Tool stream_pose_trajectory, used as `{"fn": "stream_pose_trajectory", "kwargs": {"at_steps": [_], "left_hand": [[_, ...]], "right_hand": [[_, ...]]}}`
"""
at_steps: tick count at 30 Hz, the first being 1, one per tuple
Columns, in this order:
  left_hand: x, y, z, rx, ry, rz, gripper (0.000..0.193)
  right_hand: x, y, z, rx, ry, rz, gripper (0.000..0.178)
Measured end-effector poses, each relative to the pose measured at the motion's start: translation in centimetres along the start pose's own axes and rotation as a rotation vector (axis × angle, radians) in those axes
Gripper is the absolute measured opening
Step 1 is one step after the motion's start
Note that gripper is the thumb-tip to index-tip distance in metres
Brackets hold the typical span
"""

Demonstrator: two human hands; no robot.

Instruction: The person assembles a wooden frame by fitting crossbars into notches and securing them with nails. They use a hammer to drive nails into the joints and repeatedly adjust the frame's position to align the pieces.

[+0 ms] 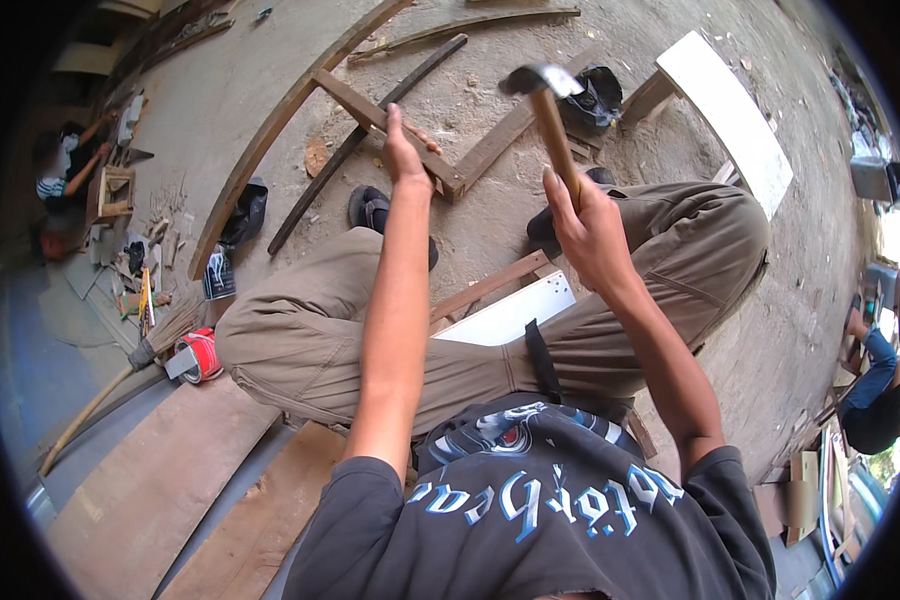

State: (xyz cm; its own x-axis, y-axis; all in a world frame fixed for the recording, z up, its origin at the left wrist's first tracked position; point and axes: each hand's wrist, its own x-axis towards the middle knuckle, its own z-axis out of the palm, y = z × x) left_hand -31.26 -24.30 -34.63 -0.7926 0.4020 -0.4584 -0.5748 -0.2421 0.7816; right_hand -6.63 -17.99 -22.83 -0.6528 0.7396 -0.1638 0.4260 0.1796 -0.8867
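My right hand (592, 232) grips the wooden handle of a claw hammer (553, 125), which is raised with its metal head up and slightly blurred. My left hand (407, 155) is wrapped round a brown wooden frame (348, 103), near the corner where two bars meet. One bar of the frame joins a long wooden leg (255, 155) at the left; the other (495, 143) runs away to the right. The hammer head is apart from the frame. Between my legs lie a white board (510, 312) and a brown wooden strip (485, 287).
A dark wooden bar (365, 135) crosses under the frame. Black plastic bags (595, 100) lie about. At right stands a white-topped wooden piece (725, 110). A red can (204, 355), a broom (175, 325) and planks (155, 480) are at left. Other people (65, 165) sit at both edges.
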Motion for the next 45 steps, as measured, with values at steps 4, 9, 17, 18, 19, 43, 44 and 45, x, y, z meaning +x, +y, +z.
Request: {"fn": "stream_pose_trajectory", "kwargs": {"at_steps": [4,9,17,18,19,43,44,45], "left_hand": [[-0.2,1.6,1.4,-0.039,0.074,-0.071,0.042],[1.9,4.2,1.2,-0.026,0.085,-0.094,0.038],[6.8,10.3,-0.3,-0.136,-0.042,-0.186,0.038],[7.3,11.0,-0.8,-0.170,-0.055,-0.214,0.037],[7.4,11.3,-0.7,-0.163,-0.055,-0.236,0.038],[2.1,4.7,0.2,-0.111,0.068,-0.062,0.030],[1.8,4.2,0.3,-0.110,0.072,-0.053,0.029],[1.4,3.7,0.3,-0.109,0.076,-0.046,0.029]], "right_hand": [[2.9,4.1,1.4,0.083,0.251,-0.033,0.041],[2.9,6.9,3.1,0.256,0.293,0.131,0.043],[3.2,7.8,3.5,0.272,0.225,0.238,0.044],[3.2,7.9,3.7,0.271,0.221,0.227,0.044],[3.1,8.1,3.5,0.261,0.223,0.224,0.045],[12.3,20.2,-0.1,-0.456,0.205,0.499,0.038],[12.7,20.9,-0.2,-0.473,0.220,0.503,0.038],[13.2,21.7,-0.5,-0.464,0.244,0.504,0.038]]}}
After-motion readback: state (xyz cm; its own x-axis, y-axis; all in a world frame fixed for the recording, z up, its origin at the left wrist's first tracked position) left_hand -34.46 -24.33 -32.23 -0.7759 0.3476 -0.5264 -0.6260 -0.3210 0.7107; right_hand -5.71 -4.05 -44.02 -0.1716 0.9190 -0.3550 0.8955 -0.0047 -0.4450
